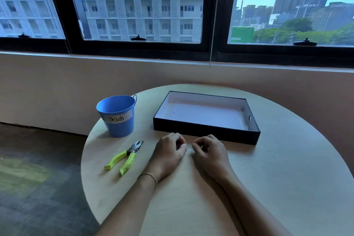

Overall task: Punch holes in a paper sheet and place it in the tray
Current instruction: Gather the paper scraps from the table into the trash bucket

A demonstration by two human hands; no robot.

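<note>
A black tray [206, 132] with a white inside stands at the back of the round table. A white paper sheet [208, 116] lies flat in it, with small dark holes near its left edge. The hole punch [124, 156], pliers-shaped with yellow-green handles, lies on the table to the left. My left hand [169, 152] and my right hand [209, 152] rest on the table just in front of the tray, close together, fingers curled in. A tiny white speck [189, 150] sits on the table between their fingertips. I see nothing held in either hand.
A blue bucket [117, 116] labelled "Trash" stands at the table's back left, just behind the punch. The round wooden table [287, 178] drops off to dark floor on the left. A low wall and windows lie beyond the tray.
</note>
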